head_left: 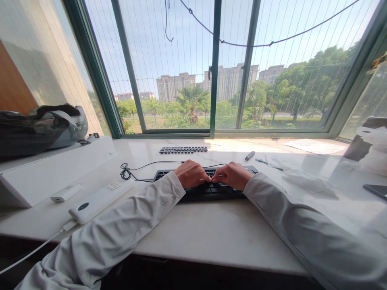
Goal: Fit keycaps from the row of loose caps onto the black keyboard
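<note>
A black keyboard (211,195) lies on the pale stone sill in front of me, and some keys look to be off its upper part. Over its middle, my left hand (192,174) is closed, with thumb and forefinger pinched together. My right hand (232,175) is likewise closed, its fingertips nearly meeting those of the left. What sits between the fingertips is too small to make out. Behind the keyboard, loose black keycaps (183,150) stand in rows. The keyboard's black cable (127,172) lies bunched at the left.
At left are a white power strip (99,201), a small white device (65,193) and a long white box (60,169) bearing a black bag (39,131). At right lie a small metallic tool (249,156), a thin rod (269,164), clear plastic wrapping (311,183) and paper (314,146).
</note>
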A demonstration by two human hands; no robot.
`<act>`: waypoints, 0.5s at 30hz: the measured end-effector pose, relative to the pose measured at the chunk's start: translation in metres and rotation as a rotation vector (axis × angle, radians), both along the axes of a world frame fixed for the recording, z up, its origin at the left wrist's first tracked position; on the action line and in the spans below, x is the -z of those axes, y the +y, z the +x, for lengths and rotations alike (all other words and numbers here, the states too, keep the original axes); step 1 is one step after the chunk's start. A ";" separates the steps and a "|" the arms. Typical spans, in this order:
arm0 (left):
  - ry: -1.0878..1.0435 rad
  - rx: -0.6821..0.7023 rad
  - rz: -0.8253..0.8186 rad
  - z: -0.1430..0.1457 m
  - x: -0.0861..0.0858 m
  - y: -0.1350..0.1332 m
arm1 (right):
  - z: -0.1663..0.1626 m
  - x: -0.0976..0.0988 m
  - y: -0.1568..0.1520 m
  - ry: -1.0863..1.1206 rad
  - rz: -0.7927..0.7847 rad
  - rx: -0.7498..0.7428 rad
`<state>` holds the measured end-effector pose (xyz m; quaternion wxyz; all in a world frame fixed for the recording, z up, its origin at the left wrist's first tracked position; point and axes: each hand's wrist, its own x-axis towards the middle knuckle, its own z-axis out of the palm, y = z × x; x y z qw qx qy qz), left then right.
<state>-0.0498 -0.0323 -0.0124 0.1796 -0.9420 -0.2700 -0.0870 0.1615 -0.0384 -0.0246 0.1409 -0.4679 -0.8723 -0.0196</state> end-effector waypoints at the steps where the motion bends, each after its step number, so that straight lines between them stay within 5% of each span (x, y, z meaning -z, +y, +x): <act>1: 0.003 -0.015 0.002 0.002 -0.001 -0.002 | 0.000 -0.001 -0.001 -0.013 0.004 -0.001; 15: 0.071 -0.048 0.070 0.019 -0.005 -0.016 | -0.007 -0.024 -0.018 -0.323 0.052 -0.061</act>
